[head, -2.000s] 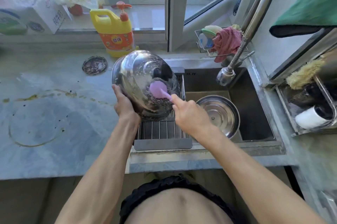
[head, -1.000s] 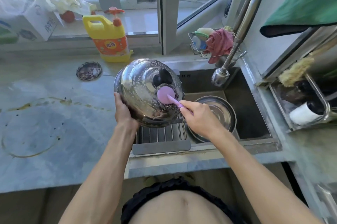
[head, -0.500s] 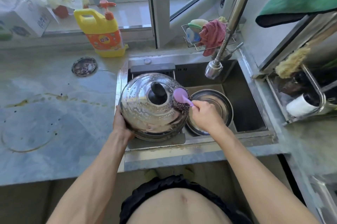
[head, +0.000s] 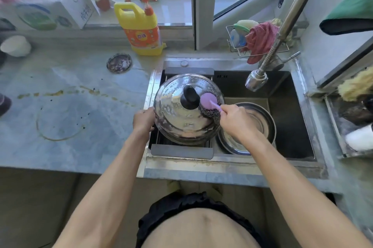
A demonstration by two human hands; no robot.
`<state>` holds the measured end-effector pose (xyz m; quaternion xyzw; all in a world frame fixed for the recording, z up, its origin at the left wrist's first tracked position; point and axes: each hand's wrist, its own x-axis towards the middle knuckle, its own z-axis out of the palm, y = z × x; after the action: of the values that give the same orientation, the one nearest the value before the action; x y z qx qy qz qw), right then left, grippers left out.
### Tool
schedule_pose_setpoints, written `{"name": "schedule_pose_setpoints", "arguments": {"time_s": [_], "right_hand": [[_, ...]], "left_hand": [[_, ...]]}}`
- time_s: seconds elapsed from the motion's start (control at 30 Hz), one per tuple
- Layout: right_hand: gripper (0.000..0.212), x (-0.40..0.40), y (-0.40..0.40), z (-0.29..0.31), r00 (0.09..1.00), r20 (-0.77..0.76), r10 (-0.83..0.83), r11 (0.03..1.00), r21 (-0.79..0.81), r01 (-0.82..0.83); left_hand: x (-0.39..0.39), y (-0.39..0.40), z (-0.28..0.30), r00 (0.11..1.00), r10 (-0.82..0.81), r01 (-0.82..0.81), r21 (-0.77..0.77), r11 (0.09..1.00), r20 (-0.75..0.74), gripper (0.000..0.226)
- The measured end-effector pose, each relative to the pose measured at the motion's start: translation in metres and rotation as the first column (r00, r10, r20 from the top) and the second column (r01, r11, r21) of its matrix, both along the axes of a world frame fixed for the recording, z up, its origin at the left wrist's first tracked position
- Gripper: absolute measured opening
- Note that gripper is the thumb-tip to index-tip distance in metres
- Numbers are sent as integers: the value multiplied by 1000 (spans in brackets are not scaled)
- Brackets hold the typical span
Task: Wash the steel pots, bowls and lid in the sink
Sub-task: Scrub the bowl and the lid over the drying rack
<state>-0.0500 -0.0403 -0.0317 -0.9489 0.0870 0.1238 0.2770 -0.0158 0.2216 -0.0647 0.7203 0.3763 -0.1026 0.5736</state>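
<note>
I see the lid (head: 181, 114) over the left part of the sink (head: 298, 118), above the dark rack (head: 182, 152) that spans that side. It is a domed steel lid, top face up, with a black knob (head: 189, 97) at its centre; its surface is wet, beaded with drops and streaked with pale suds, mostly along the near edge and left side. My left hand (head: 143, 119) grasps the lid at its left rim, fingers curled under the edge and thumb on top. My right hand (head: 235, 121) is clenched round the purple handle of a scrubber (head: 210, 107); the round purple cap sits just right of the knob, and the dark wire pad beneath it presses on the lid's right slope. A steel pot (head: 262, 120) stands in the basin just right of the lid, partly hidden by my right wrist, its inside shiny and wet. The tap (head: 256, 80) hangs above the basin behind the pot, well clear of both, and I cannot tell whether water runs from it. On the counter (head: 70, 110) left of the sink stand a yellow soap bottle (head: 141, 29) by the window and a small round strainer (head: 119, 63) near it.
</note>
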Motion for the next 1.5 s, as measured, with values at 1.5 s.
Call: {"name": "schedule_pose_setpoints", "arguments": {"time_s": [1.5], "right_hand": [[50,26,44,2,993,-118,-24,975,-223,-3]], "left_hand": [[49,-62,6,778,-578,571,106,814,246,9]]}}
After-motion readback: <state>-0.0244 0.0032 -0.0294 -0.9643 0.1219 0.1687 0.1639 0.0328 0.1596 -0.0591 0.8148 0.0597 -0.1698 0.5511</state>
